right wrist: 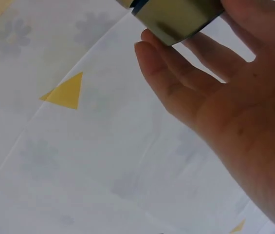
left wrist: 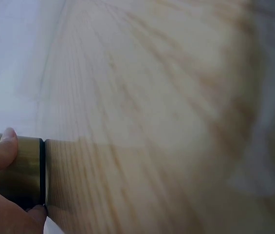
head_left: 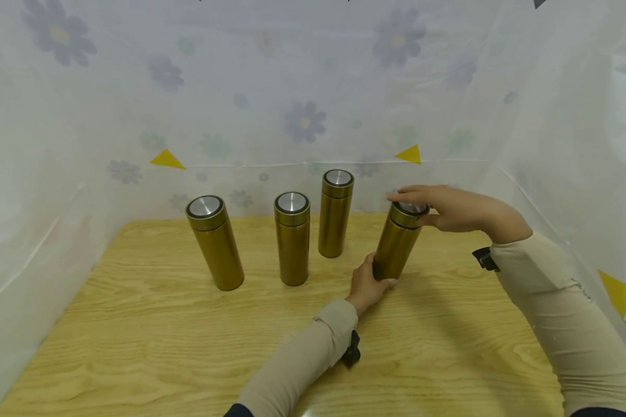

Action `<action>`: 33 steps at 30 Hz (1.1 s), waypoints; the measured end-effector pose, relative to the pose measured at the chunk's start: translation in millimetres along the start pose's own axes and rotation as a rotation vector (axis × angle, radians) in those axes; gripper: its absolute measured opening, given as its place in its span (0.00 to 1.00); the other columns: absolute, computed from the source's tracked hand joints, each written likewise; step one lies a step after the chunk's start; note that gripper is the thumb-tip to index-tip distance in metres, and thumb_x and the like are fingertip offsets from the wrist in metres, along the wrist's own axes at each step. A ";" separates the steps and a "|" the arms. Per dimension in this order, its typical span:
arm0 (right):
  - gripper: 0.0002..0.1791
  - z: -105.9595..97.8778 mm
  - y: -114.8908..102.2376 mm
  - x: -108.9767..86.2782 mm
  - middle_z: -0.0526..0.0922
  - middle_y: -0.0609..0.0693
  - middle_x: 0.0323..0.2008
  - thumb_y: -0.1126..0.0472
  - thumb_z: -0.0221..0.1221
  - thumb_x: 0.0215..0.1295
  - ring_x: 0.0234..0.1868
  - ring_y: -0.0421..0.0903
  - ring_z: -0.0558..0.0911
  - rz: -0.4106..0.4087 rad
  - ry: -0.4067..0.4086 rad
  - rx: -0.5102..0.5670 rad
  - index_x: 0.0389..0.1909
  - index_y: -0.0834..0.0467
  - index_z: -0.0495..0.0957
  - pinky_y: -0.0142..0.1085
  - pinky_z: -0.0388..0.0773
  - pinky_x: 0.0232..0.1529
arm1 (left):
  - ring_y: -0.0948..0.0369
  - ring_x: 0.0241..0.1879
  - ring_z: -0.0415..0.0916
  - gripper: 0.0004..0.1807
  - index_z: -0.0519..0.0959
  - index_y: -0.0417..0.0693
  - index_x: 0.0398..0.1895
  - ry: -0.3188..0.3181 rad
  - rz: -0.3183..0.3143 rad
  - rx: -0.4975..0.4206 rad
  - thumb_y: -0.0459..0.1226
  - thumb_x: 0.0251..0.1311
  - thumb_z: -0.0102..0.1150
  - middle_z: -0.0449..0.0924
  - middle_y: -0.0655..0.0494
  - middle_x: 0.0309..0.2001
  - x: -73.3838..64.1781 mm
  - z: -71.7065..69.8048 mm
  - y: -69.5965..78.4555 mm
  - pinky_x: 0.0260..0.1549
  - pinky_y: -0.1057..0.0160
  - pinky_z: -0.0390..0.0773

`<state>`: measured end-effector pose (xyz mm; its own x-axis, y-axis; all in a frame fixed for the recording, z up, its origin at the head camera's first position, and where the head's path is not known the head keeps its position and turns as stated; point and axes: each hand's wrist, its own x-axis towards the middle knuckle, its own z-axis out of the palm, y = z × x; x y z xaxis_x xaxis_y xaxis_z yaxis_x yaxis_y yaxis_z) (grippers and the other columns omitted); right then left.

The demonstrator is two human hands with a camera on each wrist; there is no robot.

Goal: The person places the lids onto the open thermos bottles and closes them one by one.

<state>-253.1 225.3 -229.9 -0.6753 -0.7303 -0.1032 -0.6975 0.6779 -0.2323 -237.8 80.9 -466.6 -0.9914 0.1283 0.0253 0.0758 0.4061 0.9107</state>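
At the right of the head view stands a gold thermos bottle point(head_left: 398, 246) with a silver-topped lid point(head_left: 407, 218). My left hand point(head_left: 367, 288) grips it low down, thumb and fingers on either side of the base. The left wrist view shows the bottle's dark bottom rim point(left wrist: 43, 170) right at the tabletop, with the thumb along the gold body. Up top, my right hand point(head_left: 456, 209) holds the lid, thumb on the near side and fingers reaching over the far edge. In the right wrist view the fingertips point(right wrist: 149, 51) curl about the lid's end.
Left of the held bottle stand three matching thermos bottles: one at the back point(head_left: 335, 223), one in the middle point(head_left: 293, 249) and one farther left point(head_left: 218, 252). All are on the wood-grain table point(head_left: 188, 347). A flowered white curtain point(head_left: 255, 116) with yellow triangles surrounds the table.
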 end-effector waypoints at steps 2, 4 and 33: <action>0.38 0.4 0.8 1.5 0.60 0.64 0.70 0.79 0.57 0.59 0.67 0.64 0.64 0.003 0.018 -0.007 0.71 0.57 0.61 0.57 0.71 0.57 | 0.53 0.59 0.72 0.40 0.65 0.48 0.68 0.002 -0.002 0.000 0.42 0.51 0.72 0.74 0.49 0.60 0.1 -0.3 0.1 0.59 0.58 0.72; 0.38 0.6 0.9 2.8 0.61 0.64 0.69 0.79 0.57 0.59 0.67 0.63 0.65 0.007 0.023 -0.010 0.71 0.57 0.62 0.56 0.72 0.57 | 0.53 0.59 0.73 0.40 0.65 0.48 0.68 0.003 -0.004 -0.003 0.42 0.51 0.72 0.74 0.49 0.60 0.1 -0.7 0.4 0.58 0.58 0.72; 0.35 14.5 -9.8 15.7 0.72 0.63 0.39 0.38 0.54 0.66 0.28 0.52 0.74 0.384 0.172 -0.136 0.57 0.66 0.70 0.48 0.74 0.30 | 0.54 0.57 0.74 0.39 0.65 0.48 0.67 0.007 0.038 0.020 0.41 0.52 0.72 0.75 0.50 0.59 4.4 3.1 -1.6 0.57 0.59 0.74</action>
<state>-253.3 206.0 -243.2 -0.9136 -0.4065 0.0083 -0.4059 0.9106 -0.0777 -242.0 83.6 -469.3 -0.9885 0.1378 0.0626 0.1154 0.4188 0.9007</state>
